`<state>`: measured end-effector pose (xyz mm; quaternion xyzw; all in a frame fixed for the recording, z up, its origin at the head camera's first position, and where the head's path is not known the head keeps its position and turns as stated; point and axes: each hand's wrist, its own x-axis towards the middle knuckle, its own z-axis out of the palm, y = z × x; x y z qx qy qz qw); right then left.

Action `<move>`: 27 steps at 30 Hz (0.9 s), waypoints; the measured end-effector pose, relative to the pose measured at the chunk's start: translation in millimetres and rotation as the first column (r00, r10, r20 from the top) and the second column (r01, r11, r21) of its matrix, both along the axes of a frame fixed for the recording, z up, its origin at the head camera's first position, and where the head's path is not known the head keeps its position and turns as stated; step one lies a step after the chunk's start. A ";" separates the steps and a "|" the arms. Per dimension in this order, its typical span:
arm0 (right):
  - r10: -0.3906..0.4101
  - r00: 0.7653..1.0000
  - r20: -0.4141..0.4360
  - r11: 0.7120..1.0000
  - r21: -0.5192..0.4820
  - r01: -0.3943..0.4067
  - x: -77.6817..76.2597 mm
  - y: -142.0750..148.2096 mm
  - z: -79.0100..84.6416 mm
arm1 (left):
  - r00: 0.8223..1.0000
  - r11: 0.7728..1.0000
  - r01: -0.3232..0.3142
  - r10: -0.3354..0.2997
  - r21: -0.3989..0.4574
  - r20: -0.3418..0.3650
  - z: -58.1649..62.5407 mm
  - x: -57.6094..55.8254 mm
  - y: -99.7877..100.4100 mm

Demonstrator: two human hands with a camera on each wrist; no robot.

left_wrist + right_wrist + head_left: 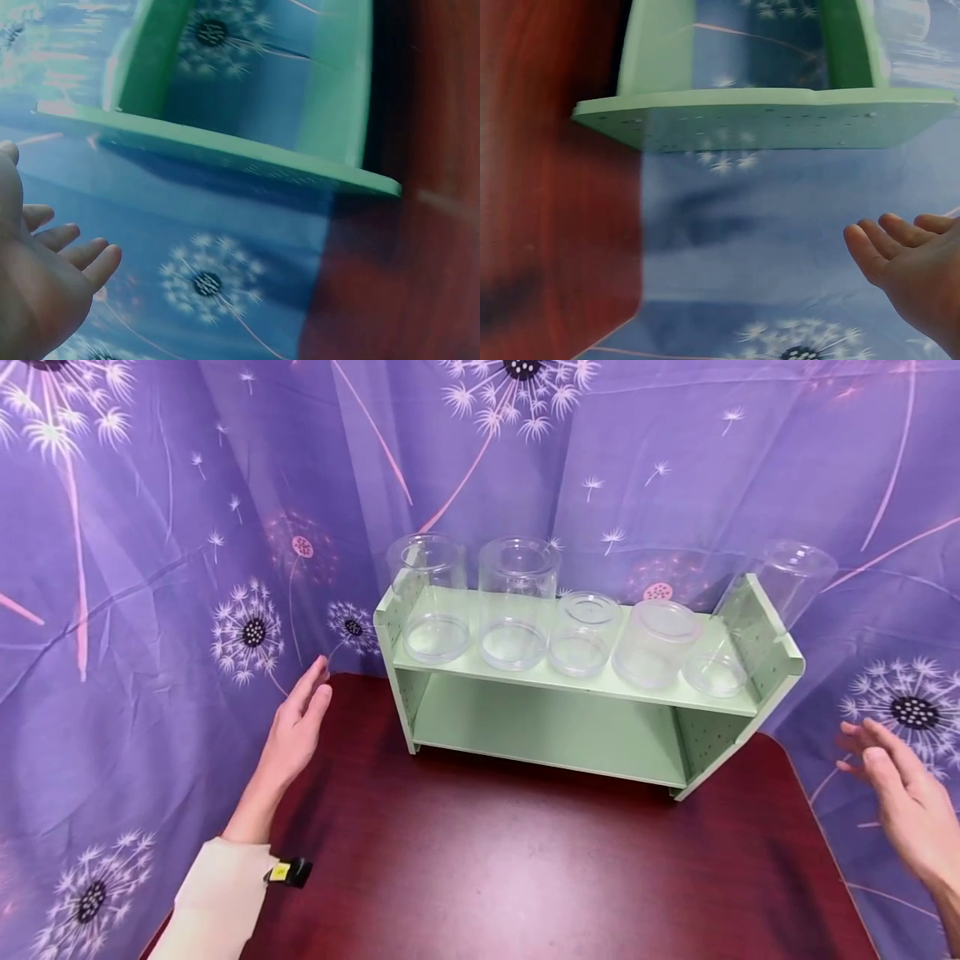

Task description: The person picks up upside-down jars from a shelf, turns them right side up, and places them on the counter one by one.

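A pale green two-tier shelf (pixel 555 727) stands at the back of the table. Several clear, see-through jars line its upper board: a tall jar (pixel 437 585) at the left end, another tall jar (pixel 517 597) beside it, a short jar (pixel 583 639), a wider short jar (pixel 655 647), and a tall jar (pixel 791 581) by the right side panel. My left hand (pixel 296 727) hovers left of the shelf, fingers extended, holding nothing. Off the shelf's right side, my right hand (pixel 911 797) is raised with relaxed fingers and holds nothing. Both wrist views show the hands apart from the shelf.
The dark red table (pixel 510 860) has a glossy top, with its right edge (pixel 813 827) near my right hand. A purple curtain (pixel 637 427) with dandelion prints hangs behind and at both sides. A black strap piece (pixel 297 872) sticks out from my left sleeve.
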<state>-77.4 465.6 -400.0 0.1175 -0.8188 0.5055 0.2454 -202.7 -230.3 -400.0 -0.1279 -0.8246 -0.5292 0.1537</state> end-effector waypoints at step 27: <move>0.243 0.945 -0.218 0.816 -0.481 -0.321 -91.9 -38.0 103.5 | 0.992 0.988 0.123 -0.123 0.097 -0.002 61.4 -64.7 53.3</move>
